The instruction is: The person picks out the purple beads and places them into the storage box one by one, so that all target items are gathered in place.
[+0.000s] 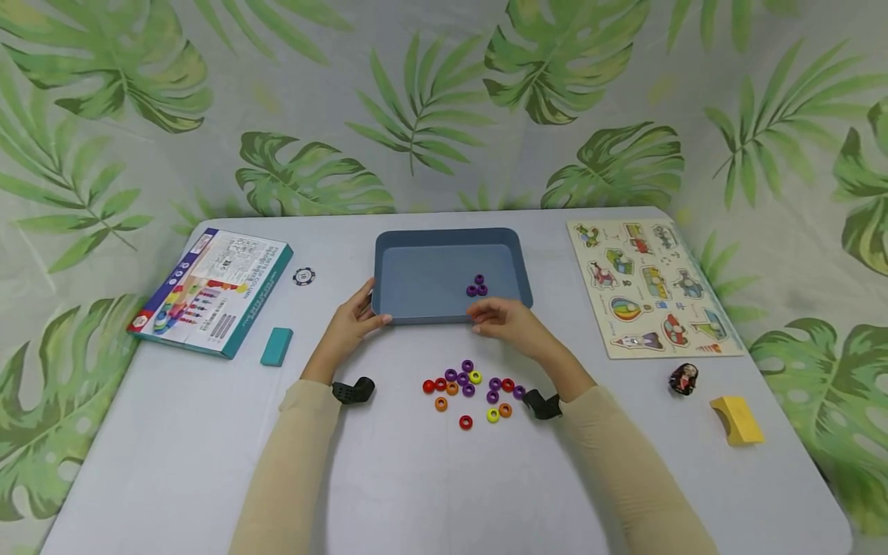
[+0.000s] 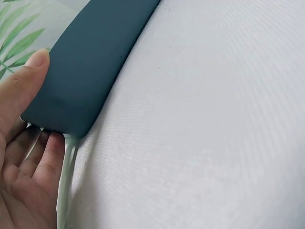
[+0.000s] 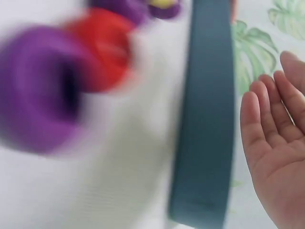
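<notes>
A blue-grey tray [image 1: 423,279] lies at the far middle of the table, with a small group of purple beads [image 1: 482,290] inside it, near its right front part. My left hand [image 1: 350,324] grips the tray's front left corner. In the left wrist view the thumb [image 2: 38,59] is at the tray wall [image 2: 81,71] and the fingers curl about its corner. My right hand [image 1: 509,325] is over the tray's front edge, right of the middle. In the right wrist view its fingers [image 3: 267,109] are extended and hold nothing.
Loose purple, red, orange and yellow beads [image 1: 462,378] lie scattered in front of the tray. At left are a game box [image 1: 215,293], a round chip [image 1: 304,277] and a teal block [image 1: 277,347]. At right are a picture puzzle board [image 1: 648,289], a small dark figure [image 1: 684,379] and a yellow arch block [image 1: 738,421].
</notes>
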